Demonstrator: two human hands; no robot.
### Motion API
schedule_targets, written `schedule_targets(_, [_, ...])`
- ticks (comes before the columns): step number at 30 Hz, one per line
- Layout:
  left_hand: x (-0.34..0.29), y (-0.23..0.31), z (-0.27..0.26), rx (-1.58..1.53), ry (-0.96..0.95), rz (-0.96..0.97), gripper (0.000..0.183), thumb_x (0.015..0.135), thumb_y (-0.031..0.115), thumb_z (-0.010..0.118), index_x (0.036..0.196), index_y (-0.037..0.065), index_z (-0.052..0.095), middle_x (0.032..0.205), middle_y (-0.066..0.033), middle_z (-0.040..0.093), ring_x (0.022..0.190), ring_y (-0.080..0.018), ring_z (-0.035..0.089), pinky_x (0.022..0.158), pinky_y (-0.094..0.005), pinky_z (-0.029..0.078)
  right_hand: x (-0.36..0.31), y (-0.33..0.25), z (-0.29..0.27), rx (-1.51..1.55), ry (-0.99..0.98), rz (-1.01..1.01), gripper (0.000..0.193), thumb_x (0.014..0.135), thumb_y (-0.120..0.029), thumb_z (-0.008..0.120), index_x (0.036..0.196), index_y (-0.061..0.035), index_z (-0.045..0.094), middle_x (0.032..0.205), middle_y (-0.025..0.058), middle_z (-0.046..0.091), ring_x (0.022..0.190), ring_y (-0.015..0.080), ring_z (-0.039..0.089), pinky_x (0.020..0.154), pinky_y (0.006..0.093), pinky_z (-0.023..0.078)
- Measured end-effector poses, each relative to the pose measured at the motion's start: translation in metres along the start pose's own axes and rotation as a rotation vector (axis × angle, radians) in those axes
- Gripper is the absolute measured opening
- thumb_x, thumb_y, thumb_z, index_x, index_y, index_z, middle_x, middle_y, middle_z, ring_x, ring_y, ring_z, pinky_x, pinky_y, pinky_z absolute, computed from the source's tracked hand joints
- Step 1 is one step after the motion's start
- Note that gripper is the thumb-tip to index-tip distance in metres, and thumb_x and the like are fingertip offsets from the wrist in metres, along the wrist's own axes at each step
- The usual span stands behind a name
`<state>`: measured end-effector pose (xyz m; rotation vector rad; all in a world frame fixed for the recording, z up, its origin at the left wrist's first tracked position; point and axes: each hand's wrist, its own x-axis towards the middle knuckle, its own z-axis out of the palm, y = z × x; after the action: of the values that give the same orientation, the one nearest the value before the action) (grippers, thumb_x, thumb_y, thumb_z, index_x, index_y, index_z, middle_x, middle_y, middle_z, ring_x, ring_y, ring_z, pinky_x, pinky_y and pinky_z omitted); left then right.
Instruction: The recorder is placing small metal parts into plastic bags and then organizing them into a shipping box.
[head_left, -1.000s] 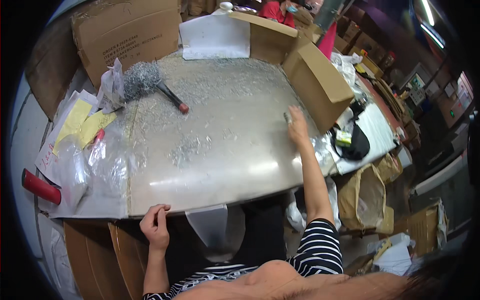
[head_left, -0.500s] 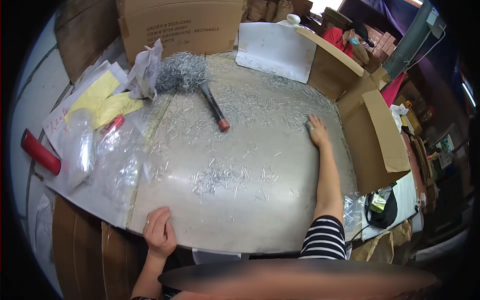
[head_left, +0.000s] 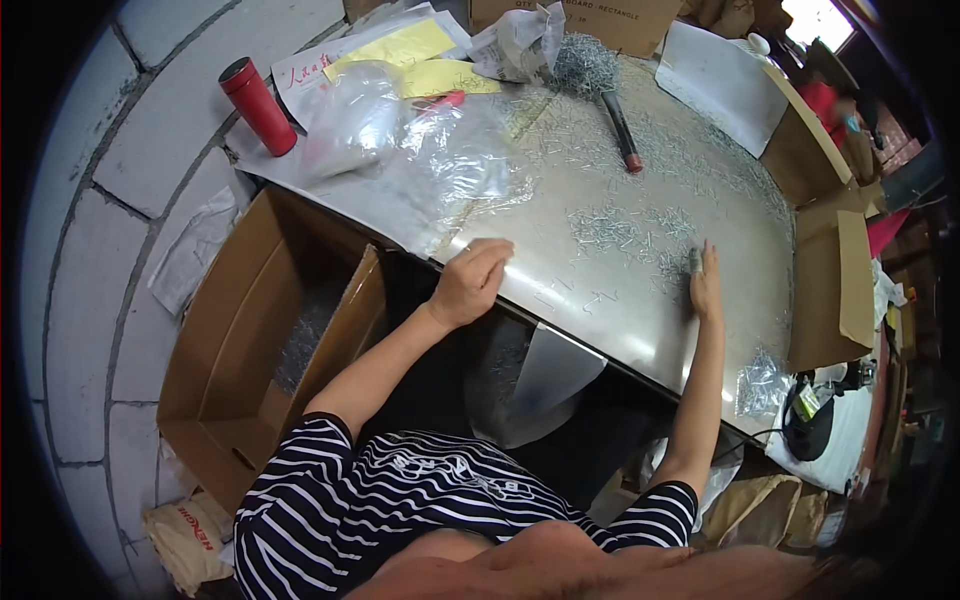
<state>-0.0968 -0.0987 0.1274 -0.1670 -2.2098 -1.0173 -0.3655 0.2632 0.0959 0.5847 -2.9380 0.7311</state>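
Your right hand [head_left: 706, 285] is down on the metal tabletop [head_left: 650, 330], fingers straightened and released, set on edge right beside the loose wire pins [head_left: 625, 230]; a silvery bit shows at those fingers, too small to make out. Those pins lie mid-table, left of that hand, with more strewn toward the far side. Your left hand [head_left: 470, 282] sits at the near edge, fingers curled in; whether they clasp anything, I can't tell. Beyond the pins, a black handle [head_left: 618, 125] with a red end runs into a bristling pin clump [head_left: 587, 66]. Clear plastic bags [head_left: 460, 160] lie farther left, near a red flask [head_left: 258, 108].
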Motion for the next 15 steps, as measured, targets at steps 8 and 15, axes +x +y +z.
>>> schedule_targets(8, [0.022,-0.045,-0.010,0.507,-0.276,-0.156,0.066,0.092,0.030,0.056,0.140,-0.008,0.031,0.147,-0.0251,0.033,0.139,-0.0358,0.028,0.114,-0.0444,0.023,-0.072,-0.118,0.024,-0.330,0.042,-0.006,0.060,0.098,-0.035,0.045,0.146,-0.0028,0.030,0.154,0.0217,0.022,0.142,0.0392,0.020,0.114,0.0499,0.021])
schedule_targets(15, [-0.025,-0.006,-0.019,0.482,-0.339,0.106,0.062,0.088,0.035,0.060,0.135,-0.002,0.043,0.136,-0.0184,0.047,0.129,-0.0328,0.043,0.109,-0.0423,0.033,-0.099,-0.147,0.041,-0.214,0.117,-0.057,0.058,0.089,-0.014,0.049,0.139,0.0089,0.034,0.149,0.0272,0.028,0.140,0.0397,0.025,0.115,0.0452,0.022])
